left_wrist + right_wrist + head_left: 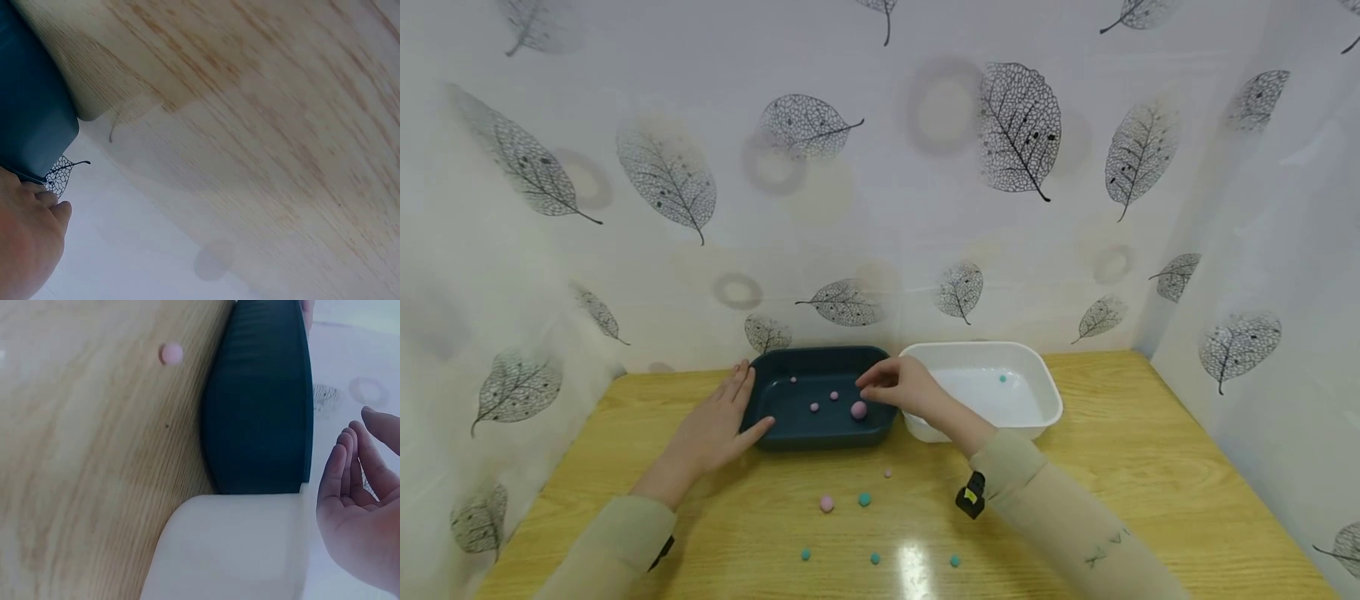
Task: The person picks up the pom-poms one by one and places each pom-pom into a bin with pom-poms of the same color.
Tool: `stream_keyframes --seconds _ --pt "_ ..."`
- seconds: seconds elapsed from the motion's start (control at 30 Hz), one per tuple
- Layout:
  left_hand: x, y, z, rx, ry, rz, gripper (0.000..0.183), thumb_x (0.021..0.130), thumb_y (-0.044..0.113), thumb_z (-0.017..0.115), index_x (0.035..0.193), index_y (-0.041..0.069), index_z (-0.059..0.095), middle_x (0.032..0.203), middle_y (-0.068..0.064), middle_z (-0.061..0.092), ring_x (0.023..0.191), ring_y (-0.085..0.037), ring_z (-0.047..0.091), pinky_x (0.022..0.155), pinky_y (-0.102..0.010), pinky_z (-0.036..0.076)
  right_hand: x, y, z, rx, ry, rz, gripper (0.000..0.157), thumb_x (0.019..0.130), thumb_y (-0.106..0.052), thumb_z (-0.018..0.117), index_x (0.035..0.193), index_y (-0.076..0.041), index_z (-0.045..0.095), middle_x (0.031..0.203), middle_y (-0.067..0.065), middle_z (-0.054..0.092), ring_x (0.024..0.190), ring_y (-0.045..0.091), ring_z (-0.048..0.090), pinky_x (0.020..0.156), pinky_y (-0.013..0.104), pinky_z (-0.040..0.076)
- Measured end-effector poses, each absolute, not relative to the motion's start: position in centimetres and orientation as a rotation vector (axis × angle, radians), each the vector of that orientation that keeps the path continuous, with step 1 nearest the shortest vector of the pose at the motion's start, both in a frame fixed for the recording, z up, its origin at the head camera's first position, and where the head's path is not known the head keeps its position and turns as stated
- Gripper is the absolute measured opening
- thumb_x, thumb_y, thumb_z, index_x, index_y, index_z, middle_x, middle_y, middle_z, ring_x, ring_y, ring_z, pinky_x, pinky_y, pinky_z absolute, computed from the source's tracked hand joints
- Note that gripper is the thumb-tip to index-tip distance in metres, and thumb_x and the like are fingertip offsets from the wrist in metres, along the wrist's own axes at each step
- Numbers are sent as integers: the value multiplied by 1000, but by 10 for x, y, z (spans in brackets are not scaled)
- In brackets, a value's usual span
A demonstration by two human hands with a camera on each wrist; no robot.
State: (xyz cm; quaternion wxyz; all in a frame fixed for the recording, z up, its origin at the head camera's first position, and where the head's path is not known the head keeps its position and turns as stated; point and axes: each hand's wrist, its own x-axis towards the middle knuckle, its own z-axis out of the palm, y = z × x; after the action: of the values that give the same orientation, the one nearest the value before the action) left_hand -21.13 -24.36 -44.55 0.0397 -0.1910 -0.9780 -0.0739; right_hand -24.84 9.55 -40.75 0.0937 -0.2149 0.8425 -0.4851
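My right hand [908, 388] hangs narrow, empty — 2 o'clock off the big pink ball [858, 410], likely light; pinch its sides. My left hand [715, 423] rests straight-fingered at the tray's [820, 439] 9 o'clock.

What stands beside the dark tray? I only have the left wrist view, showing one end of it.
Observer: A white tray sits at the right end of the dark blue tray.
Operator: Anything inside the white one?
Observer: Yes, a small teal ball shows in it, toward the far side.
Operator: And where is the right hand?
Observer: The right hand is over the dark blue tray's right end, with no ball visible between its fingers.
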Motion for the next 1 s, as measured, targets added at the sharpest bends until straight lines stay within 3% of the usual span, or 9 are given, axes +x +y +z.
stream_keyframes --seconds 0.27,0.5,1.0 --pt "-213 -245 -445 -589 -2994 -216 91 107 50 58 163 -13 24 173 -31 18 160 -49 24 127 -61 33 -231 100 -407 -712 2427 -1435 23 99 -11 74 116 3 78 110 15 80 86 5 68 80 20 56" --pt "-213 -244 -446 -593 -3003 -207 90 107 50 57 163 -13 23 174 -31 18 161 -49 23 128 -61 33 -216 108 -412 -716 2351 -1462 23 100 -9 73 118 5 76 119 24 77 93 9 74 82 17 58" --pt "-212 -243 -445 -596 -2996 -221 90 107 49 57 163 -13 24 173 -31 19 160 -49 24 127 -61 33 -189 121 -431 -851 2321 -1435 17 96 -4 75 111 4 78 110 23 79 89 0 71 83 16 59"
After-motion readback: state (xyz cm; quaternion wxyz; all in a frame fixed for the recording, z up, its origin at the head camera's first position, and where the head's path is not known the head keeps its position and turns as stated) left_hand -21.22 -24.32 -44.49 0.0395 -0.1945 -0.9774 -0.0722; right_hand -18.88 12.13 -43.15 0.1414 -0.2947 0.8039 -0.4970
